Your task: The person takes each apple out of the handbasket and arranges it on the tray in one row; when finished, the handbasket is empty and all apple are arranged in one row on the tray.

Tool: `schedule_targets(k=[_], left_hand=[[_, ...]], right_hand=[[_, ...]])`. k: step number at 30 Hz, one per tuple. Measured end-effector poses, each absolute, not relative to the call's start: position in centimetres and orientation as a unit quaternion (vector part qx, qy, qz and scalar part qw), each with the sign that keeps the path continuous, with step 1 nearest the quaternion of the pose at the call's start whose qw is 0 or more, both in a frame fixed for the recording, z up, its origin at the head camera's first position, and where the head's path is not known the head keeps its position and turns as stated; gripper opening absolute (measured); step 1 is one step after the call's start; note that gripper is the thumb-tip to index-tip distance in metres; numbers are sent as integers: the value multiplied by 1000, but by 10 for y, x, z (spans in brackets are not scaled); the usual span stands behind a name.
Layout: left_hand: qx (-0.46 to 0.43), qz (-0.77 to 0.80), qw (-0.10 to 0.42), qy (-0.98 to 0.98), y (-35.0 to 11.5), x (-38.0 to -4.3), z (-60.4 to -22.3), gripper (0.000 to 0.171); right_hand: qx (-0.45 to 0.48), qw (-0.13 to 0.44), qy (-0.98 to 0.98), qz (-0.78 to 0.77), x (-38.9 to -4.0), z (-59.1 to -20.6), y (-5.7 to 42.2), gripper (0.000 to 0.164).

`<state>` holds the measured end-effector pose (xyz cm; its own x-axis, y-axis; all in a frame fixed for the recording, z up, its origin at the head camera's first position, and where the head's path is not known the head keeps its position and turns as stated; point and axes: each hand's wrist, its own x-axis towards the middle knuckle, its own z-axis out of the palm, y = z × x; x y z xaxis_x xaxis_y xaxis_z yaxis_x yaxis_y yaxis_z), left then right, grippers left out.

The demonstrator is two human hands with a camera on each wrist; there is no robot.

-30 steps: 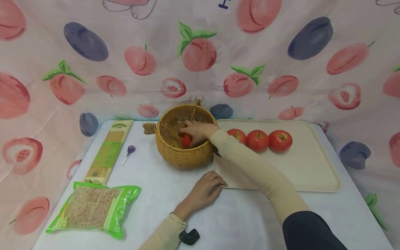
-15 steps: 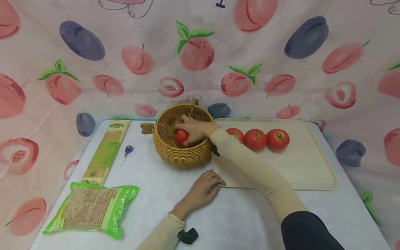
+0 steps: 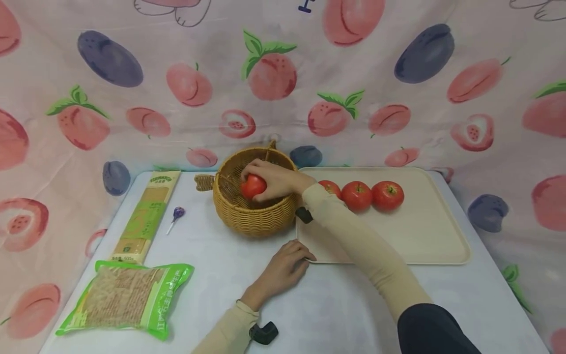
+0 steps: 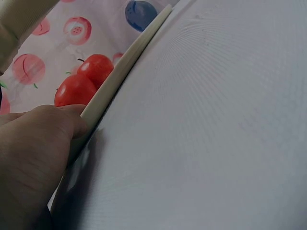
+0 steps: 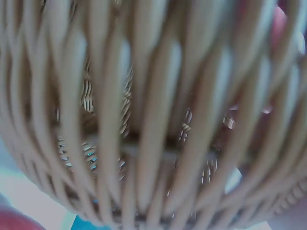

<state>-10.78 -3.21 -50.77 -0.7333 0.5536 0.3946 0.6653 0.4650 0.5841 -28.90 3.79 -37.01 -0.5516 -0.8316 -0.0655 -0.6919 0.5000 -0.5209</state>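
My right hand (image 3: 276, 182) grips a red apple (image 3: 253, 187) at the mouth of the round wicker basket (image 3: 258, 223), fingers over its top and thumb low on its near side. The right wrist view is filled by the basket's woven wall (image 5: 158, 120). My left hand (image 3: 283, 268) holds the near left corner of the beige tray (image 3: 424, 241); in the left wrist view its fingertips (image 4: 78, 125) press at the tray's rim (image 4: 124, 62). Three more apples (image 3: 387, 195) sit along the tray's back left, one partly hidden by the right sleeve.
On the left lie a pack of noodles (image 3: 146, 216), a purple lollipop (image 3: 178, 214) and a green-edged bag of dry food (image 3: 126, 297). The basket has a fish-tail-shaped piece (image 3: 204, 182) jutting left. A fruit-print cloth (image 3: 274, 118) hangs behind the table.
My right hand has raised the apple from inside the basket toward its rim, so more of it shows. The left hand stays at the tray corner. The whole view has shifted slightly left.
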Motion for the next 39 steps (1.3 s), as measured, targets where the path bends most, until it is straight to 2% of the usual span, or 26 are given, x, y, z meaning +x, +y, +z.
schedule_targets(k=[28,39], left_hand=[[-352,-371,64,-857,-32,-108,-508,16],[-351,-373,63,-856,-33,-108,-510,17]], right_hand=[[-411,32,826,-384,-271,-370,70,48],[-385,2,806,-450,-258,-362,77,49]])
